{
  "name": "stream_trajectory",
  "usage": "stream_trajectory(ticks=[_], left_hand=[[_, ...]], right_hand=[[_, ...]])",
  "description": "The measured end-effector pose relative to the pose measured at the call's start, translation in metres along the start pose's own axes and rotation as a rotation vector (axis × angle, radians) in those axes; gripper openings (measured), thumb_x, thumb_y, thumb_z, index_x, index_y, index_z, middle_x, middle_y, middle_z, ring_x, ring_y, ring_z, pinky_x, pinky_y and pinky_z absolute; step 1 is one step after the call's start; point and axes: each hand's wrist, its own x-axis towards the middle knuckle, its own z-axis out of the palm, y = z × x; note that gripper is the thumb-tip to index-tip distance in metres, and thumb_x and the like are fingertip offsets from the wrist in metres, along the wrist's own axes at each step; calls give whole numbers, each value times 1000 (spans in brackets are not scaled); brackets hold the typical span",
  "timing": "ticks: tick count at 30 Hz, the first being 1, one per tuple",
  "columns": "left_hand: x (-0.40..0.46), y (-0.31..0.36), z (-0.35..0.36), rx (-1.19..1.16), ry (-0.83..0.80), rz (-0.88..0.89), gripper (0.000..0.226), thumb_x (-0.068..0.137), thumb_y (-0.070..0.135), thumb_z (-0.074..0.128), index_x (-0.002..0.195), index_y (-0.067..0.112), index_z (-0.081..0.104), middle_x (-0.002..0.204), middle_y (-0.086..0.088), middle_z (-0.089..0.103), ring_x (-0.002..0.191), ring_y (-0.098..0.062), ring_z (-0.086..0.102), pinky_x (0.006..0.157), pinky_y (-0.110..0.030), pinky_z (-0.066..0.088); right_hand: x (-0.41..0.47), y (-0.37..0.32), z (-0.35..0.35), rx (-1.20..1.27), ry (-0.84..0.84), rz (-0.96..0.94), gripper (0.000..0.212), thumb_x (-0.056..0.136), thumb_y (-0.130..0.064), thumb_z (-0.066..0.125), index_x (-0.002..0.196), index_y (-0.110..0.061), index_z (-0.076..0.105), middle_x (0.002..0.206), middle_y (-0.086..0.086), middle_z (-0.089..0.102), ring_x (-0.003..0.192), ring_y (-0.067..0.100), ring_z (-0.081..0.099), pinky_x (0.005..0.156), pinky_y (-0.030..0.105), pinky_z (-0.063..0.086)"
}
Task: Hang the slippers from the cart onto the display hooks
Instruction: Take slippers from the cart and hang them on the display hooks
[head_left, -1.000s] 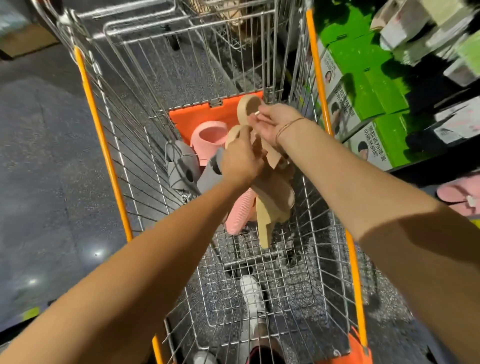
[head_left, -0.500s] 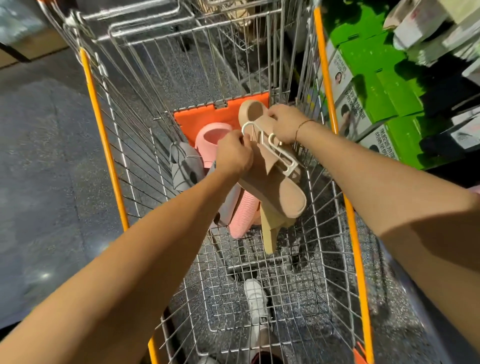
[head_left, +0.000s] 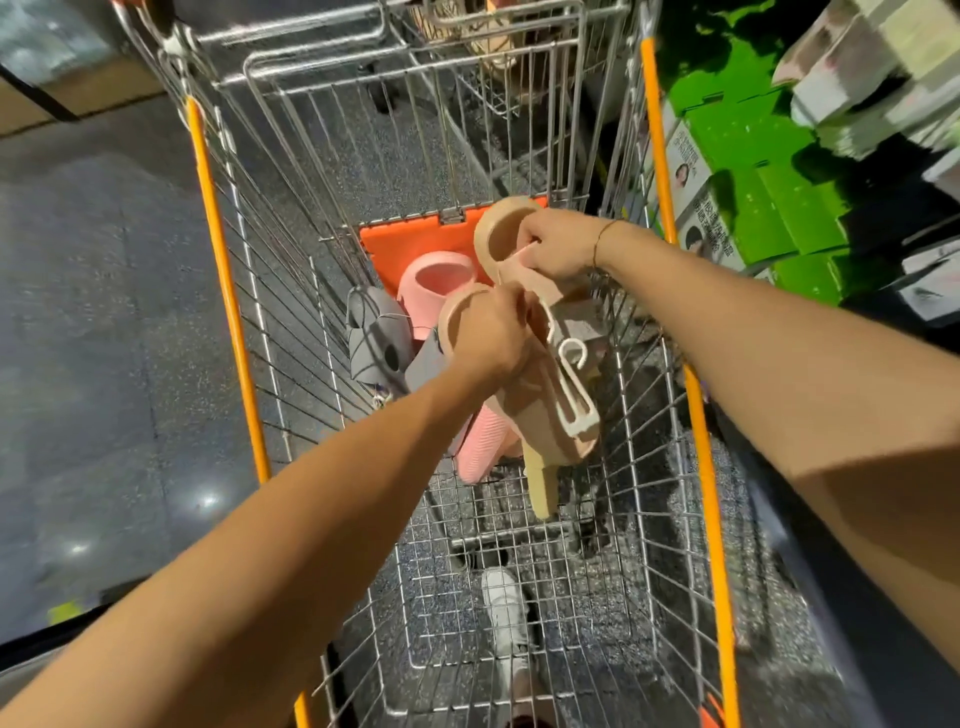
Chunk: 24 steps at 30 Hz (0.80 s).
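Observation:
Inside the wire cart I hold a pair of tan slippers joined by a white plastic hanger. My left hand grips the nearer slipper by its strap. My right hand grips the farther slipper's strap and the hanger's top end. The hanger's hook points toward the cart's right side. Pink slippers and grey slippers lie at the far end of the cart. No display hooks are in view.
Orange rails run along both cart sides, with an orange panel at the far end. Green boxes and white cartons fill shelves on the right. Dark speckled floor lies to the left. A white shoe shows under the cart.
The tan slipper pair has been lifted and turned, so the white hanger now lies on top with its hook showing. Both hands have kept their hold.

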Motion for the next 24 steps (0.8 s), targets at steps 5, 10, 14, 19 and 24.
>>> stream_trajectory(ticks=[5, 10, 14, 19, 24], left_hand=[[-16, 11, -28, -78, 104, 7, 22, 76, 24, 35, 76, 17, 55, 75, -7, 65, 70, -27, 57, 64, -38, 44], [-50, 38, -69, -99, 251, 67, 21, 90, 7, 51, 74, 11, 62, 61, 11, 49, 57, -1, 43, 58, -13, 34], [-87, 62, -106, -129, 292, 168, 25, 93, 25, 47, 76, 17, 64, 68, 2, 65, 64, -13, 60, 64, -37, 49], [-151, 106, -161, -122, 391, 341, 23, 95, 26, 51, 92, 14, 70, 80, -5, 71, 70, -17, 56, 62, -32, 37], [-216, 155, -213, -244, 476, 375, 27, 101, 27, 49, 90, 10, 67, 83, -8, 69, 75, -24, 58, 64, -33, 34]], right_hand=[[-38, -14, -15, -73, 13, -19, 11, 96, -20, 53, 96, -16, 63, 101, 7, 64, 92, 23, 56, 70, 29, 40], [-91, -42, -40, -49, 8, 5, 23, 97, -18, 48, 89, -2, 64, 83, 10, 60, 76, 24, 52, 61, 29, 41], [-145, -84, -64, -122, 20, 24, 39, 103, -26, 43, 70, -8, 53, 69, 6, 48, 71, 23, 43, 55, 27, 32], [-228, -132, -93, -112, 243, 135, 35, 100, -27, 53, 71, -10, 61, 76, 6, 58, 83, 27, 54, 57, 28, 36], [-338, -178, -93, -69, 350, 88, 29, 101, -14, 44, 80, -10, 64, 87, 8, 63, 90, 25, 56, 65, 11, 41]])
